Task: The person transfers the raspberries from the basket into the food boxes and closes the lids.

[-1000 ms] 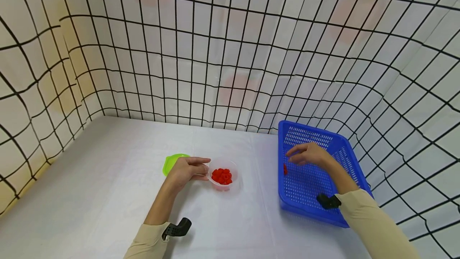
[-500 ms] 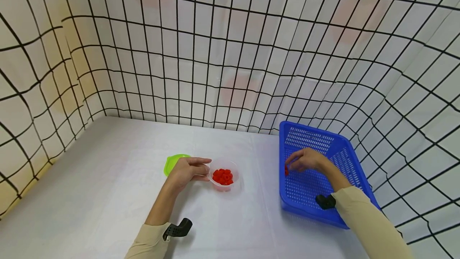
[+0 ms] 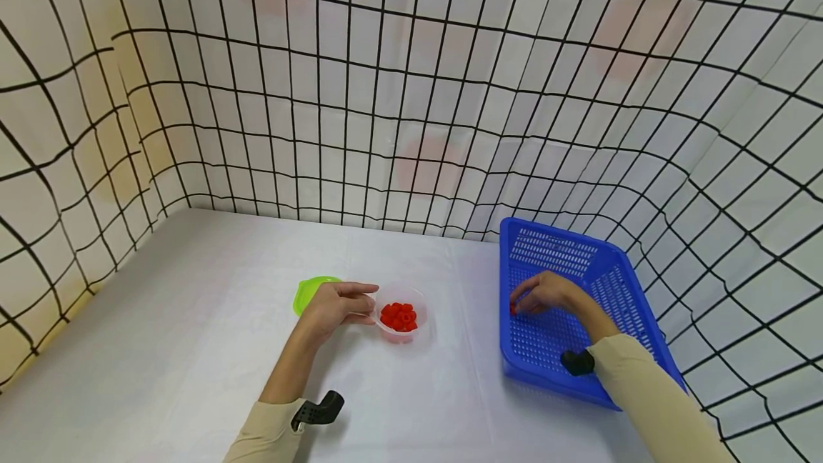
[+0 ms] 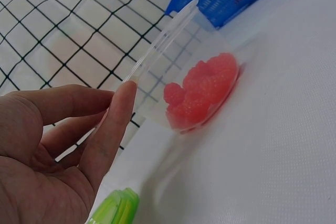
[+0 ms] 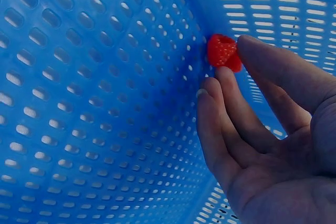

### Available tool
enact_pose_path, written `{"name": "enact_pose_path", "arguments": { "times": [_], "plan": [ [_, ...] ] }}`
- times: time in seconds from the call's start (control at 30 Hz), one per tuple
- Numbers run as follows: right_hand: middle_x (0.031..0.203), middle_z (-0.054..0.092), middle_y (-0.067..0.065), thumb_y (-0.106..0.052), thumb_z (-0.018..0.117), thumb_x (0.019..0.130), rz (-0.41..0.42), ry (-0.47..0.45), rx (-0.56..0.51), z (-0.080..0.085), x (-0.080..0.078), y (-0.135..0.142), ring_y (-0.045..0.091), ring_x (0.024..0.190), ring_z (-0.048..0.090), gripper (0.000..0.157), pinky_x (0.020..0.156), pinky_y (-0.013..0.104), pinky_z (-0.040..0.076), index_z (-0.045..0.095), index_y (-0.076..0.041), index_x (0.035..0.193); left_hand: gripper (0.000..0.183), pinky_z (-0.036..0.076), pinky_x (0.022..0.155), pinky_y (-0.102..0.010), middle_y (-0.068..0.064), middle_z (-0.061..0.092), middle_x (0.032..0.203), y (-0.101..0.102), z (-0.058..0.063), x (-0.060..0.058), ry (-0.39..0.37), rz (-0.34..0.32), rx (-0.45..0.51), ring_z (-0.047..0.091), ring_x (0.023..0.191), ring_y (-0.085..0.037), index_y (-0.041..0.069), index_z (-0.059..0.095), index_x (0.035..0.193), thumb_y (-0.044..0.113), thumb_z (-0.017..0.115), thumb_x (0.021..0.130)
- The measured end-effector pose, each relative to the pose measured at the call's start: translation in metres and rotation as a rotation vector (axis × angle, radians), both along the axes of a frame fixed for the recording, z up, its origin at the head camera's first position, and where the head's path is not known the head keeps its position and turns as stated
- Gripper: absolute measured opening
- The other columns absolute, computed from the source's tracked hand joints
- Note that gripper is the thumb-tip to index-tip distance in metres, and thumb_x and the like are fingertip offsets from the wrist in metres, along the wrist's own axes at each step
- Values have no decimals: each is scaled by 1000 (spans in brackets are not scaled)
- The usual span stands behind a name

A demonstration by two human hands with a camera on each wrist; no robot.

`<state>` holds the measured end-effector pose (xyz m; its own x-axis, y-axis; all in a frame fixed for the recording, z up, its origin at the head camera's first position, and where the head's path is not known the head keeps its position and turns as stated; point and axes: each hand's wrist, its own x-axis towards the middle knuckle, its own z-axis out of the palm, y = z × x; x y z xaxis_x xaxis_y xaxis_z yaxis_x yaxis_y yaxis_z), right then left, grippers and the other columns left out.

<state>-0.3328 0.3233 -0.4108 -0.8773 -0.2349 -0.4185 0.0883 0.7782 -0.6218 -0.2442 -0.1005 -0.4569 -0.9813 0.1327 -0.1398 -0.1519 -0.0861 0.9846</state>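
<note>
My left hand (image 3: 337, 306) pinches the rim of a clear plastic tub (image 4: 157, 103) between thumb and fingers. The tub stands upright on the white table, and several red raspberries (image 3: 398, 316) lie in its bottom. Inside a blue plastic basket (image 3: 546, 384), my right hand (image 5: 268, 114) reaches down beside the left wall. Its thumb and fingertips close on a red raspberry (image 5: 220, 51) in the angle between two basket walls. A second bit of red shows just behind that raspberry, partly hidden by the fingers.
A lime-green lid (image 3: 311, 293) lies on the table, partly behind my left hand. Black grid netting (image 3: 347, 91) over white sheeting rises at the back and both sides. The basket stands close to the right-hand netting.
My right hand has lowered into the basket, and its fingers have come together on the raspberry by the left wall. The left hand and tub keep their place.
</note>
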Motion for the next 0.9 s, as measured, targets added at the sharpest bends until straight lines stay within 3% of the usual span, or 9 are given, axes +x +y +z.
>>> {"name": "enact_pose_path", "arguments": {
  "times": [0.9],
  "plan": [
    [106, 75, 12, -6, 79, 85, -51, -41, 1, -5, 3, -1, 23, 93, 72, 30, 87, 42, 63, 76, -2, 114, 33, 65, 75, -30, -26, 71, 103, 1, 0, 1, 1, 1, 11, 70, 74, -17, -9, 68, 124, -3, 67, 91]
  ]
}}
